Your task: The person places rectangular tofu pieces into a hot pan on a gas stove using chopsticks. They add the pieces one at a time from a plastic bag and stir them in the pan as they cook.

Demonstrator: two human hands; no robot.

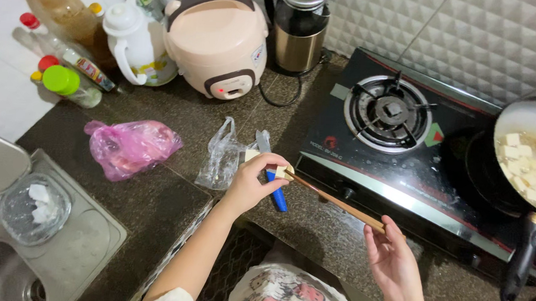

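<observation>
Left hand (251,183) pinched on a pale tofu cube (284,171) at the chopstick tips | right hand (391,258) closed on the wooden chopsticks (338,203), near the stove (390,145) | progress: pan (527,158) at far right already filled with soft white cubes, this cube judged not yet added | crinkled clear bag (222,157) and blue-handled knife (275,190) left on the speckled stone desk (178,112)

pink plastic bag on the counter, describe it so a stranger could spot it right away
Start at the peach rice cooker at the back of the dark stone counter. In front of it and towards the sink lies the pink plastic bag, crumpled and knotted. Its neighbour, a clear bag, is colourless.
</observation>
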